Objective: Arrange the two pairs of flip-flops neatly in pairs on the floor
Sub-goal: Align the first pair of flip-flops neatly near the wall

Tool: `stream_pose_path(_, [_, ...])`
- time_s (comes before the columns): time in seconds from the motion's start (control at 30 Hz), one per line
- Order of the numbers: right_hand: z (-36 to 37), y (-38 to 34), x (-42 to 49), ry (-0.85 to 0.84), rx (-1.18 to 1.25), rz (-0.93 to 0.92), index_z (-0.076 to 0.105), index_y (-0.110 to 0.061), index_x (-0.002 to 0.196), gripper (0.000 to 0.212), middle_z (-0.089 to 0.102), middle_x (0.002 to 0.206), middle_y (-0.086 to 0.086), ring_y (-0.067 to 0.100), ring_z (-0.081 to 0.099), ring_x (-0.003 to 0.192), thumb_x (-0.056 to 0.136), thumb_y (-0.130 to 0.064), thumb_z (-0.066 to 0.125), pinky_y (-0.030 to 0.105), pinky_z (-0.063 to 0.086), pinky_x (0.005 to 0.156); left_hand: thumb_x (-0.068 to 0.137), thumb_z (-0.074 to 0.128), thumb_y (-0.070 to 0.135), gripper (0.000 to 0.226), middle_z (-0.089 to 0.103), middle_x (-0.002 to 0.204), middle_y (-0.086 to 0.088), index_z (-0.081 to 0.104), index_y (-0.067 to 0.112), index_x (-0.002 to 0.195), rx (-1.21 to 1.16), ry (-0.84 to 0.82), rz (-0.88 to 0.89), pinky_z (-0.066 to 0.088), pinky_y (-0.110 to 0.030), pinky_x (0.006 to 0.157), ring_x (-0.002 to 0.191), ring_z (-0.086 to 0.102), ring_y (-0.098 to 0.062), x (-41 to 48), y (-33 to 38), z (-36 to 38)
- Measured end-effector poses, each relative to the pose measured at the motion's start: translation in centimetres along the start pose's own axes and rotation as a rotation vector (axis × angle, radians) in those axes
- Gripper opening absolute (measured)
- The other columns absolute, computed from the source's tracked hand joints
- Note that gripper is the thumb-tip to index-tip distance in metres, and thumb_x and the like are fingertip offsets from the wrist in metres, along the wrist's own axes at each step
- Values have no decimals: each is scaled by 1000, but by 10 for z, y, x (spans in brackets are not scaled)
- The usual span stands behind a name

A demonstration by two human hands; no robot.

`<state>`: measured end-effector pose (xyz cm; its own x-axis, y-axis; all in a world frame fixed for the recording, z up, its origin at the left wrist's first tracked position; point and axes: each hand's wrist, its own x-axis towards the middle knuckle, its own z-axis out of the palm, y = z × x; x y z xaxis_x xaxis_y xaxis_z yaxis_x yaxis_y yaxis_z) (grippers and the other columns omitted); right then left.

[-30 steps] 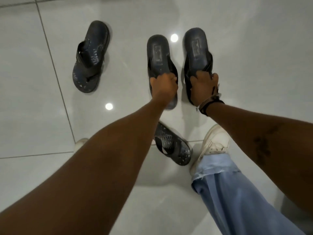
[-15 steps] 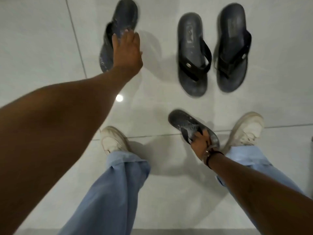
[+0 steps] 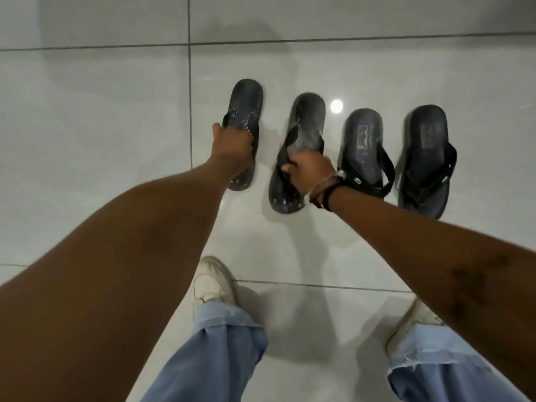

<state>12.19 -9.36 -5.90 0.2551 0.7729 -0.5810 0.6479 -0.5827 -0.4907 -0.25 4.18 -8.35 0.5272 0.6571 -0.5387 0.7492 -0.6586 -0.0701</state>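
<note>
Four dark flip-flops lie in a row on the pale tiled floor, heels away from me. My left hand [image 3: 233, 145] grips the strap of the leftmost patterned flip-flop [image 3: 246, 105]. The fingers of my right hand [image 3: 309, 169] are closed on the strap of the second patterned flip-flop [image 3: 307, 120], which lies slightly tilted beside the first. To the right sit two plain black flip-flops, one [image 3: 362, 140] next to my right wrist and one [image 3: 427, 158] at the far right, side by side and untouched.
My two white sneakers [image 3: 213, 282] [image 3: 414, 317] and blue jean legs [image 3: 220, 352] stand on the glossy tiles near the bottom. A grout line [image 3: 190, 111] runs just left of the flip-flops. A ceiling light reflection [image 3: 336, 106] glares on the floor.
My right hand has carried the patterned flip-flop from between my feet up beside the other patterned one. My left hand has closed on the leftmost flip-flop and turned it straighter.
</note>
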Motion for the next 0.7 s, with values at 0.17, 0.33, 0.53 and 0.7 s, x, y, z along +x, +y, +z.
stream_pose_path(0.17, [14, -28, 63, -82, -357, 25, 60, -10, 119, 30, 60, 122, 18, 39, 55, 114, 93, -21, 48, 44, 44, 99, 90, 54, 25, 16, 67, 89, -6, 69, 18, 92, -93, 50, 2, 31, -41, 93, 96, 56, -30, -8, 0, 22])
stream_pose_path(0.33, [38, -27, 62, -30, -507, -225, 67, -14, 110, 29, 67, 116, 11, 31, 58, 114, 90, -19, 46, 44, 38, 103, 94, 43, 30, 31, 71, 91, -5, 71, 18, 88, -203, 139, -5, 32, -42, 90, 92, 59, -28, -6, -3, 29])
stream_pose_path(0.53, [33, -11, 60, 88, -363, -353, 67, -6, 107, 26, 62, 111, 15, 34, 61, 102, 87, -11, 51, 39, 42, 89, 94, 38, 37, 35, 69, 79, -7, 57, 21, 68, -278, 198, -69, 32, -42, 85, 83, 58, -27, -1, 3, 24])
stream_pose_path(0.7, [11, 5, 62, 201, -300, -156, 63, -7, 108, 22, 57, 117, 15, 36, 60, 96, 88, -6, 52, 39, 50, 77, 94, 38, 51, 50, 66, 76, -8, 63, 16, 70, -170, 152, -134, 34, -47, 93, 88, 59, -29, 15, 17, 15])
